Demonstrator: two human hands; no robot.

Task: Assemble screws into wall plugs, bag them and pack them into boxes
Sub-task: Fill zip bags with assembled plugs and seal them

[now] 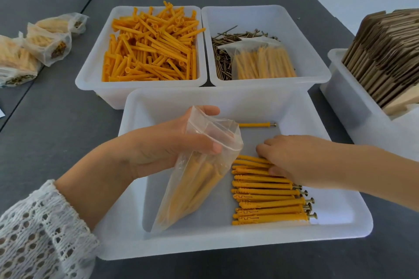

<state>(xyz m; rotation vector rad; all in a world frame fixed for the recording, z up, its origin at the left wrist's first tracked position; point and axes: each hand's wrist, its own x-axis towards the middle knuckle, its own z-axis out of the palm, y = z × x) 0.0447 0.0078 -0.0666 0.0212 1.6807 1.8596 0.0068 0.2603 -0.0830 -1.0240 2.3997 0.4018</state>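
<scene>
My left hand (pixel 163 145) grips the open mouth of a clear plastic bag (pixel 197 179) that hangs into the near white tray (pixel 226 244) and holds several orange wall plugs. A row of orange plugs with screws (pixel 267 201) lies on the tray floor to the right of the bag. My right hand (pixel 292 156) rests palm down on the far end of that row, fingers curled over a few plugs; whether it grips them is hidden. One lone plug with screw (pixel 257 124) lies at the back of the tray.
Behind the near tray stand a white bin of loose orange plugs (pixel 149 47) and a white bin of screws (pixel 223 56) with a filled bag (pixel 260 61) lying on them. Filled bags (pixel 34 47) sit at the left. A bin of flat cardboard boxes (pixel 383 56) stands at the right.
</scene>
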